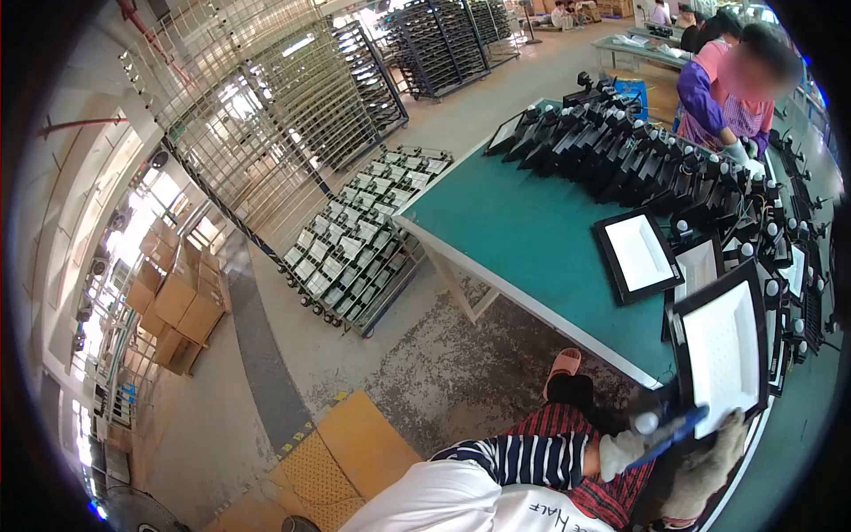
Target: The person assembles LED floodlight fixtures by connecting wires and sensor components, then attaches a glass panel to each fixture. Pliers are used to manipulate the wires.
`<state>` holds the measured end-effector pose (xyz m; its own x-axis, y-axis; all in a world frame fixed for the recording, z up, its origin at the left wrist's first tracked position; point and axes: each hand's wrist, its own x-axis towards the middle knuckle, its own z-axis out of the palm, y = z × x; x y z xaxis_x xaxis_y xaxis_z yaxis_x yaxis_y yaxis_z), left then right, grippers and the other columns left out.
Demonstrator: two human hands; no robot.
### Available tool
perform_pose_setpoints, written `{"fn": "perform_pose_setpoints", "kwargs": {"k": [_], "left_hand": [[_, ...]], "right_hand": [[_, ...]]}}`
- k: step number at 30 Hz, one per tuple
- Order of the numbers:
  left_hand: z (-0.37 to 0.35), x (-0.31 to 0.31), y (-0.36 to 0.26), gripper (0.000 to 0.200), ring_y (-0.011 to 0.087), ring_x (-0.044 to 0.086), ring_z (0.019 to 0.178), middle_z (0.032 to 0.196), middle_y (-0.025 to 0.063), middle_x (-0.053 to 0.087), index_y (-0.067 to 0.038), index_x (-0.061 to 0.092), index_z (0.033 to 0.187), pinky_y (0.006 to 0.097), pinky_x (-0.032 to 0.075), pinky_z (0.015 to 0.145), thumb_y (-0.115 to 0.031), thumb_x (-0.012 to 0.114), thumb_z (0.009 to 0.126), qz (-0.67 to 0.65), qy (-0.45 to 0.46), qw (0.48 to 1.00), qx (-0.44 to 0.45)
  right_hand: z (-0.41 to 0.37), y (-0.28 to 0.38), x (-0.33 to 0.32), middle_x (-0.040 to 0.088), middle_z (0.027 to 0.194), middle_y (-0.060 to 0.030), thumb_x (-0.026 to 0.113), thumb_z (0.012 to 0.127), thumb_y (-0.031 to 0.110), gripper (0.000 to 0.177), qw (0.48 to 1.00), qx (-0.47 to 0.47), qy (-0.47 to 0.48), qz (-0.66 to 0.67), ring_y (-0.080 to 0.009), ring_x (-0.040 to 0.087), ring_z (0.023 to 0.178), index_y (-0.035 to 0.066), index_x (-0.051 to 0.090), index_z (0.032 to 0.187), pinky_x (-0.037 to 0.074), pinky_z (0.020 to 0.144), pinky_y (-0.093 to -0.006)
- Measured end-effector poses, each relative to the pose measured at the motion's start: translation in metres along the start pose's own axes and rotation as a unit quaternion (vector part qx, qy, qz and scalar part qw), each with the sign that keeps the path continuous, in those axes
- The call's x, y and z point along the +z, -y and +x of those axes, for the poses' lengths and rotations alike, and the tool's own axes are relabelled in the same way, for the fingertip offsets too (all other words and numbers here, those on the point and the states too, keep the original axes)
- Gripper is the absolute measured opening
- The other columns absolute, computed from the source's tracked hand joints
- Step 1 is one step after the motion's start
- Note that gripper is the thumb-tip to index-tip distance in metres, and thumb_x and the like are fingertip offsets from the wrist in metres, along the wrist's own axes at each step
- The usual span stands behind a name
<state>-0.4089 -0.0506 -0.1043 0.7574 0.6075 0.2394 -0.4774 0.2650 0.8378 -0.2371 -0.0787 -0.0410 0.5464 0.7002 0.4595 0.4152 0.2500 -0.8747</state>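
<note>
My left hand [620,455], gloved and below a striped sleeve, is closed round a long blue tool [674,434] that is blurred by motion. The tool points to the lower edge of a floodlight [727,350] with a black frame and a white inner face, tilted up at the table's near edge. My right hand [709,465], in a grey glove, grips that floodlight at its lower corner. Just behind it, another black-framed floodlight [636,255] lies face up on the green table.
The green table [496,222] carries a long row of black floodlights [620,160] with white round sensors. Across it a co-worker [731,97] bends over the row. A loaded rack [363,235] stands left of the table, cardboard boxes [186,301] farther left.
</note>
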Motion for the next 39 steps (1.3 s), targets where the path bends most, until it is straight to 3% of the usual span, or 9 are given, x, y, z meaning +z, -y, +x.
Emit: {"fn": "perform_pose_setpoints", "kwargs": {"k": [1, 4, 5, 10, 12, 18, 24, 29, 39], "left_hand": [[0.004, 0.003, -0.019, 0.069, 0.0249, 0.024, 0.150, 0.163, 0.0158, 0.025, -0.002, 0.018, 0.158, 0.0333, 0.016, 0.123, -0.035, 0.046, 0.104, 0.025, -0.003, 0.999, 0.034], [-0.016, -0.008, -0.093, 0.064, 0.0268, 0.035, 0.146, 0.158, 0.0169, 0.037, -0.002, 0.027, 0.156, 0.0349, 0.021, 0.122, -0.032, 0.046, 0.103, 0.193, -0.124, 0.961, 0.153], [-0.023, -0.014, -0.108, 0.060, 0.0270, 0.039, 0.142, 0.154, 0.0173, 0.040, -0.001, 0.031, 0.152, 0.0355, 0.025, 0.119, -0.029, 0.048, 0.102, 0.202, -0.173, 0.951, 0.155], [-0.059, -0.022, -0.159, 0.044, 0.0284, 0.058, 0.120, 0.138, 0.0193, 0.054, 0.002, 0.050, 0.134, 0.0387, 0.048, 0.102, -0.015, 0.057, 0.093, -0.015, -0.355, 0.935, -0.002], [-0.051, -0.020, -0.170, 0.038, 0.0289, 0.066, 0.111, 0.131, 0.0202, 0.060, 0.003, 0.058, 0.126, 0.0399, 0.057, 0.096, -0.009, 0.060, 0.090, -0.083, -0.346, 0.933, -0.044], [-0.026, 0.011, -0.177, 0.074, 0.0442, 0.054, 0.127, 0.143, 0.0273, 0.049, 0.001, 0.032, 0.152, 0.0555, 0.047, 0.106, -0.005, 0.059, 0.083, -0.143, -0.298, 0.938, -0.101], [-0.026, 0.014, -0.178, 0.074, 0.0441, 0.058, 0.123, 0.141, 0.0284, 0.051, 0.004, 0.035, 0.149, 0.0570, 0.049, 0.103, -0.014, 0.059, 0.082, -0.090, -0.316, 0.937, -0.118], [-0.021, 0.016, -0.180, 0.071, 0.0446, 0.056, 0.125, 0.141, 0.0290, 0.050, 0.003, 0.034, 0.150, 0.0559, 0.049, 0.104, -0.005, 0.058, 0.084, -0.137, -0.301, 0.937, -0.114], [-0.009, 0.009, -0.178, 0.071, 0.0432, 0.055, 0.126, 0.142, 0.0274, 0.050, 0.006, 0.034, 0.149, 0.0562, 0.046, 0.106, -0.019, 0.057, 0.086, -0.065, -0.321, 0.940, -0.097]], "right_hand": [[-0.003, -0.003, -0.003, 0.058, 0.123, -0.0216, 0.066, 0.093, 0.010, 0.041, 0.998, 0.049, 0.021, 0.029, -0.0281, 0.059, 0.110, -0.005, 0.054, 0.129, 0.052, 0.090, -0.0358], [0.010, 0.006, -0.034, 0.060, 0.110, -0.0148, 0.057, 0.100, 0.017, 0.029, 0.955, 0.013, 0.289, -0.068, -0.0189, 0.061, 0.087, -0.004, 0.058, 0.119, 0.052, 0.078, -0.0300], [0.021, 0.026, -0.039, 0.061, 0.105, -0.0125, 0.058, 0.100, 0.019, 0.029, 0.956, 0.035, 0.285, -0.067, -0.0166, 0.061, 0.083, -0.003, 0.061, 0.117, 0.051, 0.075, -0.0288], [0.090, 0.141, -0.013, 0.065, 0.079, -0.0011, 0.061, 0.100, 0.030, 0.031, 0.937, 0.209, 0.264, -0.092, -0.0053, 0.058, 0.064, 0.002, 0.072, 0.108, 0.046, 0.057, -0.0228], [0.105, 0.118, -0.009, 0.065, 0.075, -0.0016, 0.061, 0.099, 0.033, 0.035, 0.931, 0.150, 0.331, -0.045, -0.0059, 0.058, 0.063, 0.000, 0.071, 0.106, 0.047, 0.056, -0.0233], [0.132, 0.100, 0.005, 0.066, 0.069, 0.0011, 0.054, 0.100, 0.049, 0.043, 0.887, 0.083, 0.435, -0.129, -0.0075, 0.063, 0.059, 0.010, 0.071, 0.107, 0.053, 0.053, -0.0239], [0.127, 0.093, 0.002, 0.067, 0.069, -0.0006, 0.055, 0.099, 0.051, 0.045, 0.874, 0.093, 0.459, -0.131, -0.0094, 0.063, 0.055, 0.010, 0.072, 0.104, 0.052, 0.049, -0.0240], [0.126, 0.091, -0.006, 0.065, 0.067, -0.0030, 0.061, 0.099, 0.039, 0.036, 0.855, 0.086, 0.497, -0.120, -0.0084, 0.060, 0.055, 0.005, 0.073, 0.096, 0.049, 0.050, -0.0256], [0.101, 0.073, -0.012, 0.062, 0.059, -0.0074, 0.064, 0.097, 0.035, 0.031, 0.851, -0.108, 0.507, -0.087, -0.0185, 0.060, 0.046, 0.007, 0.073, 0.086, 0.046, 0.042, -0.0329]]}}
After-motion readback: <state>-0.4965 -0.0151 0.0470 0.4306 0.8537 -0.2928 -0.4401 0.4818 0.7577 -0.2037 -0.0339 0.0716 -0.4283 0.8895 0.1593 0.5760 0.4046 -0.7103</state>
